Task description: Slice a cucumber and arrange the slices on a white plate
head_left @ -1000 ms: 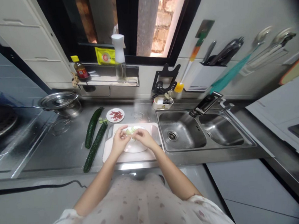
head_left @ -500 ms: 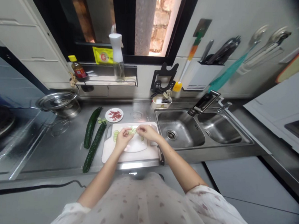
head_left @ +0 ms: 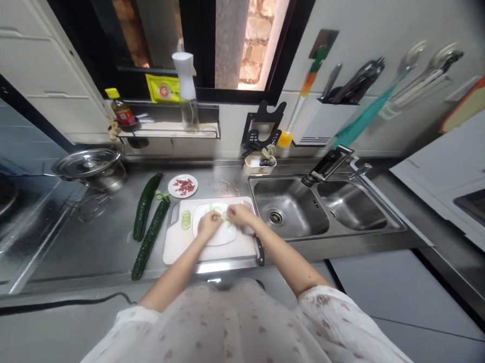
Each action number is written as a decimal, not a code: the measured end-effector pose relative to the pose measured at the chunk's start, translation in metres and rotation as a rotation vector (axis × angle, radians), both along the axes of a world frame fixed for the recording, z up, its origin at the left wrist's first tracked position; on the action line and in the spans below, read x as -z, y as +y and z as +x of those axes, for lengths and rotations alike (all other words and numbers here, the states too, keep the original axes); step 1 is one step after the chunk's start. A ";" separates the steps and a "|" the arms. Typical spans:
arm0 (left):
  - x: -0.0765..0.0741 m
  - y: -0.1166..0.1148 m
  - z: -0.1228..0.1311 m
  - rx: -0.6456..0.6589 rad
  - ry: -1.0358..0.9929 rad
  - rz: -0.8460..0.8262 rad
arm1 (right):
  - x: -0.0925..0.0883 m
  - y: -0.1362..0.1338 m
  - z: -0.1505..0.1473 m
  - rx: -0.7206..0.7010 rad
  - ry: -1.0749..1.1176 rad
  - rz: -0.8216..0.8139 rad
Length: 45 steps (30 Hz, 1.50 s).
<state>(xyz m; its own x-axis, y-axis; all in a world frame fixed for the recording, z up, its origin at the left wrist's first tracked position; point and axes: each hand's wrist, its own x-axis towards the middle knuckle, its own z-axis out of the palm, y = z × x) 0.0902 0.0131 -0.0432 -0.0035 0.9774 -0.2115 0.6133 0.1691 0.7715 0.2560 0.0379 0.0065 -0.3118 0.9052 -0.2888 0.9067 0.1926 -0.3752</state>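
A white plate (head_left: 215, 238) rests on the white cutting board (head_left: 175, 249), with thin green slices (head_left: 228, 220) around its upper and right part. My left hand (head_left: 209, 223) is over the plate's middle, its fingers pinched together; what they hold is too small to make out. Just right of it, my right hand (head_left: 240, 214) is over the plate's right edge, its thumb and fingertips also together near the slices. A row of cucumber slices (head_left: 186, 219) lies on the board left of the plate. A black-handled knife (head_left: 259, 251) lies at the board's right edge.
Two cucumbers (head_left: 147, 203) lie left of the board. Behind it sits a small plate of red pieces (head_left: 183, 186). A double sink (head_left: 292, 203) is on the right, with a black faucet (head_left: 327, 166). A lidded steel pot (head_left: 99, 168) stands at the back left.
My left hand has moved right, from beside the row of slices to over the plate, uncovering that row. My right hand has shifted slightly. The whole view has moved a little.
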 end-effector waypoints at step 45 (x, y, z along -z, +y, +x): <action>0.007 -0.014 0.017 0.353 0.489 0.233 | 0.017 -0.011 0.005 0.095 -0.275 0.076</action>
